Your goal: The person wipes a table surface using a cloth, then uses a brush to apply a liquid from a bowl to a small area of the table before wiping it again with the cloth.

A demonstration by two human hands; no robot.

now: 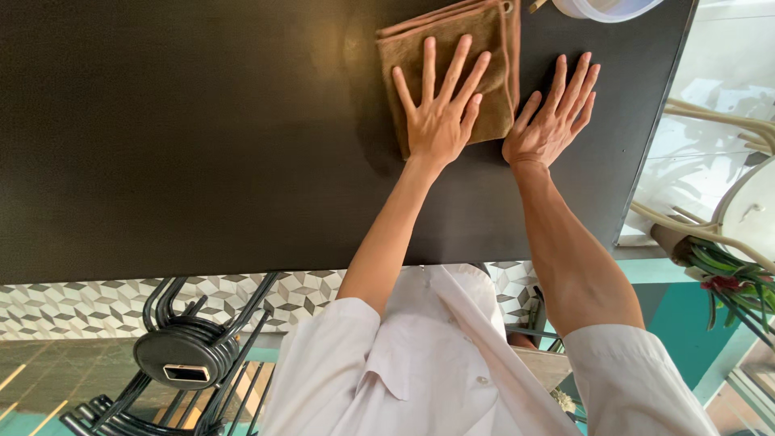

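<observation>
Both hands flat, gripping nothing: left (pixel 440 121) on folded brown cloth (pixel 452 48), right (pixel 549 121) beside.

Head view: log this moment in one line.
left hand: flat on brown cloth | right hand: flat on black table | white container: far edge

Two hands, the left hand (pixel 440 121) and the right hand (pixel 553 121), one folded brown cloth (pixel 492 48), one black table (pixel 202 137), one white container (pixel 601 8), one black stool (pixel 190 355), one potted plant (pixel 726 274).
</observation>
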